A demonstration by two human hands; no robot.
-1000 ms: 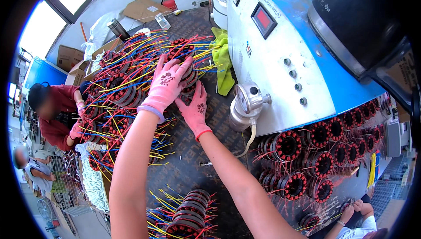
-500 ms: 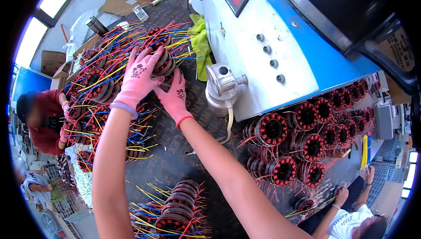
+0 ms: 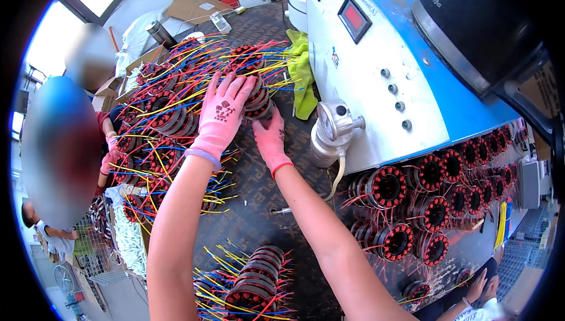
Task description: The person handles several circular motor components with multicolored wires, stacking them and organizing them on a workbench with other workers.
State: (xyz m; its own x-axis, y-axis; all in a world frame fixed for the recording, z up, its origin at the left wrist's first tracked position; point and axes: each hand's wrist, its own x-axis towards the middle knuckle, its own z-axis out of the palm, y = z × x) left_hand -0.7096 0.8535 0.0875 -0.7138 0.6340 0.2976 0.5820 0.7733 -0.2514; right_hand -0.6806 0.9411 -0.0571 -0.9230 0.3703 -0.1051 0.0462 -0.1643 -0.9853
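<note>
Head view: two pink-gloved hands close on a stack of stators (image 3: 254, 88) at the far edge of a dark patterned table (image 3: 259, 215). Left hand (image 3: 220, 115) lies over the near side of the stack, fingers spread and curled against the coils; right hand (image 3: 272, 138) cups the stack's lower right side, thumb up against it, grasping. The stack stands upright amid a heap of wound stators (image 3: 165, 115) trailing red, yellow and blue leads. Just right of the hands, a yellow-green cloth (image 3: 301, 74) drapes beside a white and blue machine (image 3: 376, 68), which carries a red display (image 3: 354, 20) and a row of small knobs. A metal fitting (image 3: 332, 130) with a hose hangs at the machine's lower corner. Rows of red-wound stators (image 3: 435, 197) lie on their sides below the machine. Another stack (image 3: 256, 280) sits near the lower edge, between the forearms. A second person's gloved hand (image 3: 110, 147) rests among the heap at left.
</note>
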